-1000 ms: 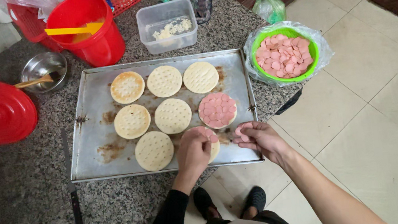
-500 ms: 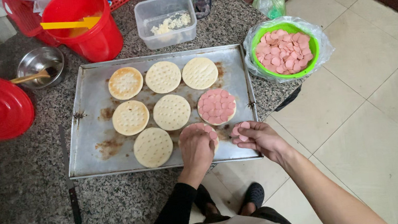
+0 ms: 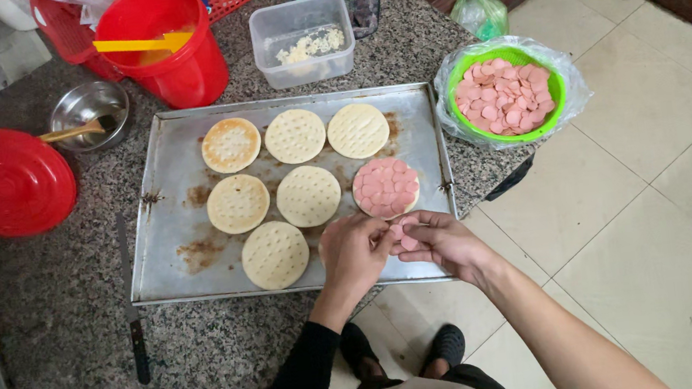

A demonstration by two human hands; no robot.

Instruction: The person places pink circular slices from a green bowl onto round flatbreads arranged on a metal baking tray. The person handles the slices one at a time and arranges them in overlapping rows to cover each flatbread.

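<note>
My left hand (image 3: 355, 253) and right hand (image 3: 442, 242) meet over the tray's (image 3: 175, 167) near edge, fingers curled, pinching pink sausage slices (image 3: 399, 234) between them. Just beyond sits a slice-covered base (image 3: 386, 188).

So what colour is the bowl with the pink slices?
Green bowl, lined with clear plastic; the head view shows it.

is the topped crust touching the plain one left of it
Apart. The head view shows a strip of bare tray between the topped crust and the plain crust to its left; their edges do not meet.
</note>
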